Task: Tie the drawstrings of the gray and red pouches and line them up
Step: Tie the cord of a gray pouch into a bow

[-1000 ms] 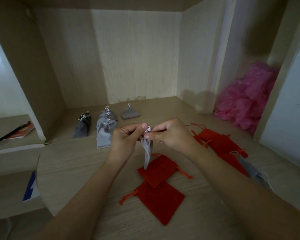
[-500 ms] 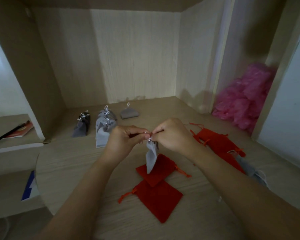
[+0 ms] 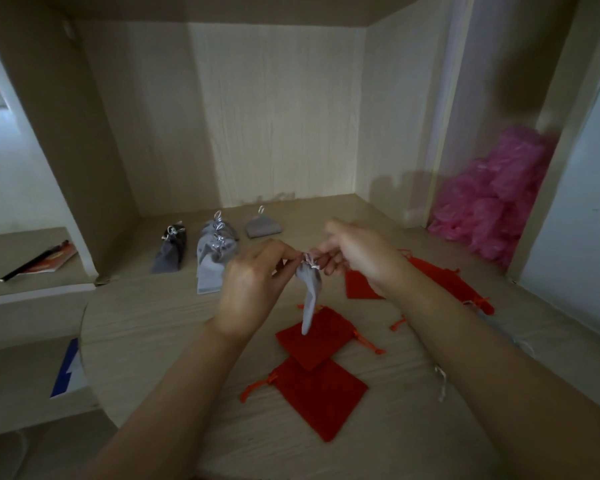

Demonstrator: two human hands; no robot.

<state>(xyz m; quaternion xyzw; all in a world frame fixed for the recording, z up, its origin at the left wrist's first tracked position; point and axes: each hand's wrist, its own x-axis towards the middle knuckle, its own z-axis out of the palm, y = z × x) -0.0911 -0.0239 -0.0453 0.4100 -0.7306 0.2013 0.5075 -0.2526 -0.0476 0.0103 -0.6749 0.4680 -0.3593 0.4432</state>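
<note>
Pale wooden shelf surface [image 3: 146, 317], dim, head view: left hand [image 3: 253, 285] and right hand [image 3: 361, 258] meet above it, each pinching the silver drawstring [image 3: 309, 266] at the neck of a gray pouch [image 3: 310, 296] that hangs between them. Beyond the left hand stand tied gray pouches [image 3: 212, 261]; below both hands lie flat red pouches [image 3: 321, 393], untied. Risk, as judged: slick cord slips from either pinch, so the knot loosens or the pouch drops.

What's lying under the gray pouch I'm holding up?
Beneath the hanging gray pouch a red pouch lies flat on the table, overlapping a second red pouch. What that overlap covers, and the table beneath both, cannot be seen.
</note>
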